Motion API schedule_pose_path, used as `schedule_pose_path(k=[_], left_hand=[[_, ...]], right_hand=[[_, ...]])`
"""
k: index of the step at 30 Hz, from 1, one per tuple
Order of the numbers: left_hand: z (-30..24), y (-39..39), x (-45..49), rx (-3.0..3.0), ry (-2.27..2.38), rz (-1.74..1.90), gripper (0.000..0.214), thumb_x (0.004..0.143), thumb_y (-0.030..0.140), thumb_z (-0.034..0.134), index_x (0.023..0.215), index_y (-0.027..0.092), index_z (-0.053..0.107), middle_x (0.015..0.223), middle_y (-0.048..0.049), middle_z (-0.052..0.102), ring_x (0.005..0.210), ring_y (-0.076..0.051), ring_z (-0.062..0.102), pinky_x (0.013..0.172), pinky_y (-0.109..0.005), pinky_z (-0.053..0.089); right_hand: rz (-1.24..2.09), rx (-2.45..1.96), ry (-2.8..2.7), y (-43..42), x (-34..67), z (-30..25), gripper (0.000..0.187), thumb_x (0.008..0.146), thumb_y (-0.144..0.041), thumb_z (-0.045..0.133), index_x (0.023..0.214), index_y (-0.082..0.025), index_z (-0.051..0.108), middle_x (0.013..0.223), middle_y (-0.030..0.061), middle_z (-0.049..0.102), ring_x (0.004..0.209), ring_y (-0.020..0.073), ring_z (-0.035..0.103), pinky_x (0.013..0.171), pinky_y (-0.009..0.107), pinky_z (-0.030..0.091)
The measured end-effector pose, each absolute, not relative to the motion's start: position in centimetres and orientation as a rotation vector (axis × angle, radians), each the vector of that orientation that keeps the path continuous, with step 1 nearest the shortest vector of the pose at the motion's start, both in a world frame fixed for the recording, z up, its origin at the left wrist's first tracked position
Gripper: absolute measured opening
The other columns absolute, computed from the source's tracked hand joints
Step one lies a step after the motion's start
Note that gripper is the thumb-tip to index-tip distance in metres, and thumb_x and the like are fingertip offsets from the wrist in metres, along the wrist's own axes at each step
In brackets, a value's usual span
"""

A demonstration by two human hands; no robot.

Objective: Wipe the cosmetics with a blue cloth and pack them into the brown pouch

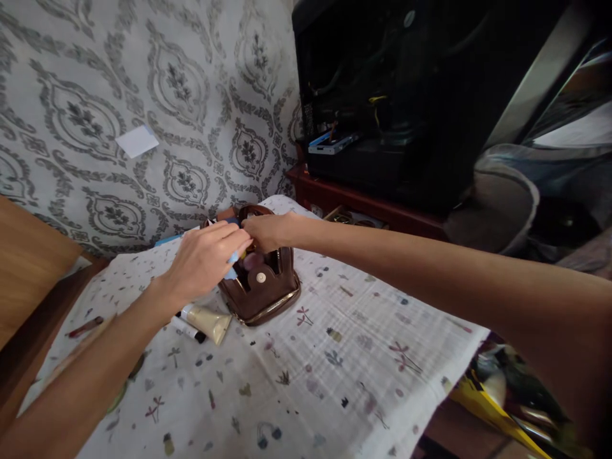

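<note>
A small brown leather bag point(282, 290) stands unzipped on the cloth, with a round snap on its flap and a gold zip along its front pocket. My left hand point(205, 258) is closed at the bag's left side, around a small light blue thing point(232, 268) whose kind I cannot tell. Over the bag's opening, my right hand point(268, 231) has curled fingers. Its fingertips are hidden, so what they grip does not show. A rounded purplish thing point(253, 260) sits inside the bag. A cream tube point(210, 322) and a white tube with a black cap point(188, 328) lie beside the bag.
A white patterned cloth point(325, 389) covers the table. On its left lies a dark red slim tube point(86, 327), with a green thing partly behind my left forearm. A large black screen point(406, 108) stands at the back right, above an open drawer point(356, 218). Patterned wallpaper point(182, 83) is behind.
</note>
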State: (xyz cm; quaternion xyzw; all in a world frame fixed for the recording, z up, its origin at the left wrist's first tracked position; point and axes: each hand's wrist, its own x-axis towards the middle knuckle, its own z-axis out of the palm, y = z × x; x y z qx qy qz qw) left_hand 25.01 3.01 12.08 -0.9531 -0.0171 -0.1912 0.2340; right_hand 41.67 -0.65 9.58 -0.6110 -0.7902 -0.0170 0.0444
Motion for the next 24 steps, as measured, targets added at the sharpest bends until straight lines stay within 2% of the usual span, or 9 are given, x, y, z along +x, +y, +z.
schedule_pose_path(k=[2,5,7,11,15,20,24], left_hand=[[11.5,2.3,23.4,-2.614,-0.012,-0.794,0.027,0.100,0.021,0.046,0.084,0.017,0.068,0.080,-0.0044,0.072,0.077,-0.017,0.067,0.071,-0.028,0.050],[10.2,1.2,21.0,-2.692,0.001,-0.932,0.018,0.099,0.017,0.052,0.087,0.016,0.066,0.078,-0.0032,0.071,0.072,-0.016,0.065,0.070,-0.027,0.050],[9.0,0.7,19.6,-2.768,-0.022,-0.923,0.014,0.098,0.014,0.053,0.088,0.016,0.065,0.077,-0.0024,0.070,0.070,-0.014,0.065,0.067,-0.026,0.049],[6.0,0.4,17.0,-2.908,-0.160,-0.888,0.013,0.098,0.013,0.053,0.091,0.016,0.063,0.076,-0.0013,0.067,0.068,-0.013,0.063,0.063,-0.024,0.047],[3.0,0.5,15.3,-2.965,-0.246,-0.900,0.012,0.098,0.013,0.052,0.093,0.017,0.062,0.079,-0.0020,0.069,0.070,-0.014,0.064,0.064,-0.025,0.048],[0.5,0.4,14.5,-3.017,-0.310,-0.896,0.015,0.099,0.014,0.050,0.094,0.017,0.063,0.080,-0.0029,0.070,0.071,-0.014,0.067,0.064,-0.024,0.049],[-0.7,0.3,14.5,-3.054,-0.333,-0.912,0.015,0.099,0.015,0.050,0.093,0.017,0.064,0.077,-0.0021,0.069,0.067,-0.014,0.066,0.062,-0.023,0.050]], right_hand=[[-0.159,-1.794,-2.528,-2.4,41.1,10.5,0.009,0.086,-0.016,0.068,0.091,-0.010,0.072,0.104,0.0150,0.074,0.096,0.0267,0.069,0.080,0.033,0.050],[-0.217,-1.709,-2.550,-5.6,40.2,10.7,0.014,0.093,-0.014,0.058,0.088,-0.012,0.071,0.094,0.0121,0.073,0.087,0.0236,0.069,0.074,0.033,0.050],[-0.244,-1.617,-2.599,-7.9,39.8,9.9,0.020,0.094,-0.008,0.051,0.087,-0.013,0.070,0.088,0.0099,0.072,0.082,0.0220,0.068,0.073,0.033,0.050],[-0.374,-1.513,-2.462,-11.3,39.3,7.0,0.019,0.088,-0.002,0.056,0.095,-0.014,0.068,0.101,0.0123,0.070,0.090,0.0233,0.066,0.079,0.037,0.054],[-0.411,-1.424,-2.255,-13.1,38.7,4.2,0.019,0.092,-0.006,0.054,0.104,-0.014,0.066,0.105,0.0129,0.068,0.098,0.0244,0.063,0.085,0.040,0.056],[-0.423,-1.370,-2.100,-14.5,37.6,1.1,0.021,0.097,-0.009,0.048,0.110,-0.010,0.064,0.105,0.0145,0.069,0.105,0.0258,0.063,0.086,0.041,0.057],[-0.439,-1.339,-2.028,-15.0,37.3,-0.7,0.026,0.097,-0.007,0.047,0.117,-0.005,0.062,0.110,0.0161,0.069,0.111,0.0280,0.062,0.090,0.043,0.059]])
